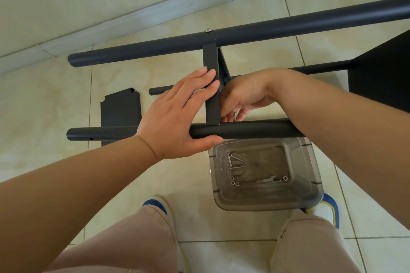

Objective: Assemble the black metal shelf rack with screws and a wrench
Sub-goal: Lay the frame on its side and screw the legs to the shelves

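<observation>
The black rack lies on its side on the tiled floor, with a far tube (288,26) and a near tube (255,131) joined by an upright black crosspiece (211,57). A screw head (208,30) shows on the far tube. My left hand (177,113) lies flat across the near tube, straight fingers pressed on the crosspiece and thumb against the tube's front side. My right hand (246,93) reaches in behind the crosspiece, fingers curled down at the joint. What they hold is hidden.
A clear plastic box (310,162) stands just in front of the near tube, holding screws (235,162), nuts (234,182) and a small wrench (266,180). A flat black panel (121,108) lies on the floor at left. A black shelf (381,73) rises at right. My knees and shoes are below.
</observation>
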